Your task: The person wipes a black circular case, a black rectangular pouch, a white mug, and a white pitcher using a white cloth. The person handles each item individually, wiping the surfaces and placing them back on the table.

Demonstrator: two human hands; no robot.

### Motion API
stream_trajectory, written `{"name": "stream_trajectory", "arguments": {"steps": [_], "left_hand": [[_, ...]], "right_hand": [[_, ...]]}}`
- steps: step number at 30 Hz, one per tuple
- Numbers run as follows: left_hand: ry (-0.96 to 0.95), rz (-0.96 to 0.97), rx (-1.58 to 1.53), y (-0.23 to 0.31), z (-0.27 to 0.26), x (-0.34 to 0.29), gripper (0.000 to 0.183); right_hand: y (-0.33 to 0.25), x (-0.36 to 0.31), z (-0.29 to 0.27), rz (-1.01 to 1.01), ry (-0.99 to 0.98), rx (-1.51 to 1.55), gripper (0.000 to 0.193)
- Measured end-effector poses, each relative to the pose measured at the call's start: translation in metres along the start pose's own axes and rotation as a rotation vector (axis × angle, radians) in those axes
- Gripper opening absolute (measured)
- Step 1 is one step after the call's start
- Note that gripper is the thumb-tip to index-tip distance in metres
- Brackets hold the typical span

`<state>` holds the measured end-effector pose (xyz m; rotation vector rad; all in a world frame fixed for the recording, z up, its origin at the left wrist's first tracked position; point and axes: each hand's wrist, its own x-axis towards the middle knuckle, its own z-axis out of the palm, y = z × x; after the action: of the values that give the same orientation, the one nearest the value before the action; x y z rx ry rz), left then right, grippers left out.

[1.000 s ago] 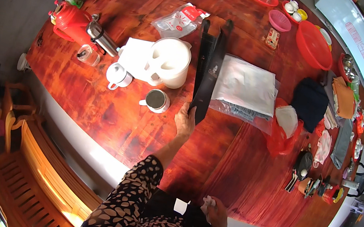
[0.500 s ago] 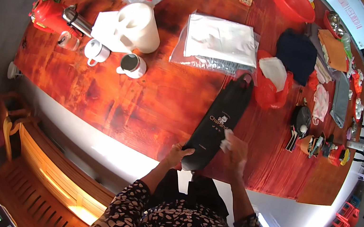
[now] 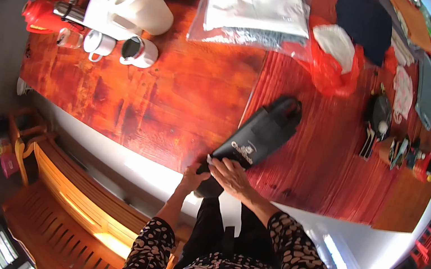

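Note:
A long black pouch (image 3: 267, 132) with a loop handle at its far end lies slantwise on the table, its near end sticking out over the front edge. My left hand (image 3: 194, 178) grips the pouch's left side near that end, thumb on top. Pressed on the pouch's upper face just below its pale print is my right hand (image 3: 231, 178). A small white wad (image 3: 209, 159), which looks like tissue, peeks out at the right hand's fingertips; the rest of it is hidden under the fingers.
Beyond the pouch lies a clear plastic package (image 3: 253, 10) with a white sheet. To its right are a red plastic bag (image 3: 330, 79) and dark folded cloth (image 3: 362, 25). White mugs (image 3: 141, 52), a white jug (image 3: 140, 2) and a red flask (image 3: 44, 16) stand left. A wooden bench (image 3: 79, 197) sits lower left.
My right hand has come left from beside the pouch onto its surface with the white wad. The pouch has shifted nearer and tilted further right. The view has moved too.

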<state>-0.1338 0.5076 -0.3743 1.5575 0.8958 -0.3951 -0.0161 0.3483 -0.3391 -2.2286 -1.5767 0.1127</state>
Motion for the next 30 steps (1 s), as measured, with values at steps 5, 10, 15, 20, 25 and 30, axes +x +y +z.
{"name": "stream_trajectory", "arguments": {"steps": [5, 10, 15, 20, 25, 30], "left_hand": [[0.020, 0.023, 0.072, 0.022, -0.003, 0.001, 0.026], [0.023, 0.103, -0.020, -0.002, -0.006, 0.011, 0.026], [-0.037, 0.092, -0.123, -0.001, -0.006, 0.013, 0.023], [-0.069, 0.070, -0.170, -0.003, -0.011, 0.015, 0.022], [-0.081, 0.078, -0.216, -0.003, -0.009, 0.015, 0.022], [-0.084, 0.063, -0.204, -0.002, -0.011, 0.014, 0.021]], "right_hand": [[0.041, 0.016, 0.002, 0.181, 0.126, -0.295, 0.028], [0.126, 0.010, -0.024, 0.354, 0.258, -0.426, 0.031], [0.141, 0.011, -0.012, 0.674, 0.385, -0.471, 0.031], [0.058, 0.010, 0.022, 0.514, 0.255, -0.363, 0.043], [0.004, 0.013, 0.029, 0.187, 0.229, -0.154, 0.046], [0.055, 0.035, 0.002, 0.231, 0.212, -0.171, 0.045]]}}
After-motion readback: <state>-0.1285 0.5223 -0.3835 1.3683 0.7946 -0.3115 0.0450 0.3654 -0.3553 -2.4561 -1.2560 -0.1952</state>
